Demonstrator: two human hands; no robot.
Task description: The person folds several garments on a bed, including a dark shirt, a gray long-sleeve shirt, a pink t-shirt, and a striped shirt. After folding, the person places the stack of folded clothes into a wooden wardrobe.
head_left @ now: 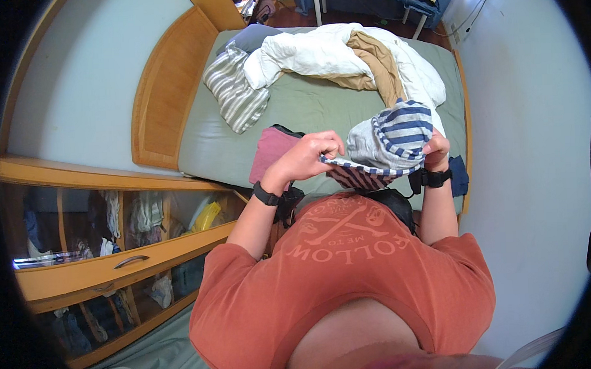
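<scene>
A navy-and-pale-grey striped piece of clothing (398,132) is stretched between my hands above the near side of the bed. Its exact kind is not clear. My left hand (309,155) pinches one end of its striped edge. On the other side, my right hand (437,147) grips the bunched part, with some fingers hidden behind the fabric. The right portion bulges upward, showing a plain grey inner side, while darker striped cloth hangs below the edge. Just left of my left hand lies a pink folded cloth (271,153) on the bed.
The bed (312,106) has a green sheet, a striped pillow (237,92) and a rumpled white-and-tan duvet (330,50). Dark blue cloth (460,177) lies beside my right wrist. A wooden cabinet (122,263) with clothes inside stands left; a wall (528,144) rises right.
</scene>
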